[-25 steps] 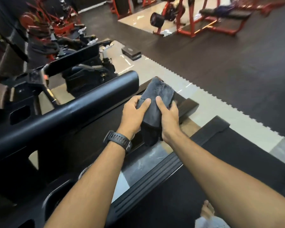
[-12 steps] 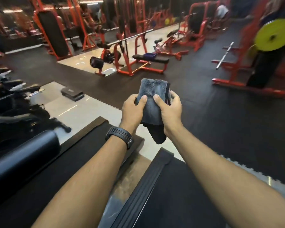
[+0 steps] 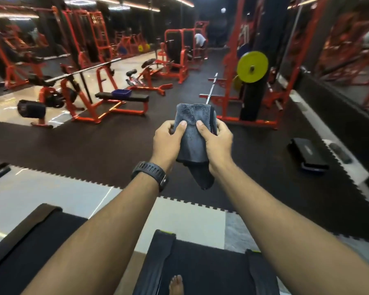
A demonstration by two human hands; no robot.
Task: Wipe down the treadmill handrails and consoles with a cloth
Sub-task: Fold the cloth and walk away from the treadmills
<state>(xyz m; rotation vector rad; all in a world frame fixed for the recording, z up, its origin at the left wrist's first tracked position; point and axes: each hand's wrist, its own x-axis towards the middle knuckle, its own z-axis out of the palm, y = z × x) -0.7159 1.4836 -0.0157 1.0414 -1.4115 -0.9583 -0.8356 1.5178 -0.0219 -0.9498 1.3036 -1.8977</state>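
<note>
Both hands are up in front of me with the grey cloth (image 3: 192,143) held between them. The left hand (image 3: 166,141) curls round its left edge, thumb pressed on the front, the right hand (image 3: 218,143) grips the right edge the same way, and a loose corner hangs below the palms. The cloth is in mid-air over the dark floor mat (image 3: 94,150), touching no machine. I read this as folding it into a pad, so I want the thumbs to square the layers, tuck that dangling corner in and leave a flat face outward before it meets any surface. No handrail or console shows here, so I can't judge how much is wiped. Below me lies a treadmill belt (image 3: 209,271) with a bare foot (image 3: 176,285) on it, and there's a second belt (image 3: 30,237) to the left. Well ahead stand an orange-framed bench (image 3: 136,97), a rack with a yellow plate (image 3: 252,66) and a black step platform (image 3: 307,154) on the right. Nothing crowds the hands.
</note>
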